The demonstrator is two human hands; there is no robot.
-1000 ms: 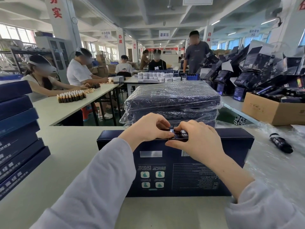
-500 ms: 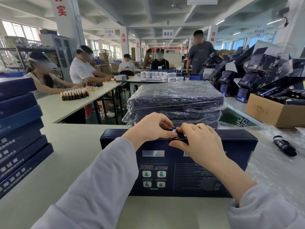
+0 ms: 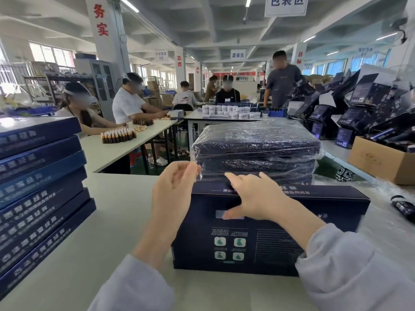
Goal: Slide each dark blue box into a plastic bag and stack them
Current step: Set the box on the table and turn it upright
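Now left hand (image 3: 175, 194) off dark blue box (image 3: 280, 248), right hand (image 3: 256, 198) flattened

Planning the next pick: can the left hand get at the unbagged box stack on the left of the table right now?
Likely yes. The left hand is open, holding nothing; only bare table lies between it and the unbagged stack.

Dark blue box (image 3: 269, 232) flat on table, bagged boxes (image 3: 256, 149) stacked just behind
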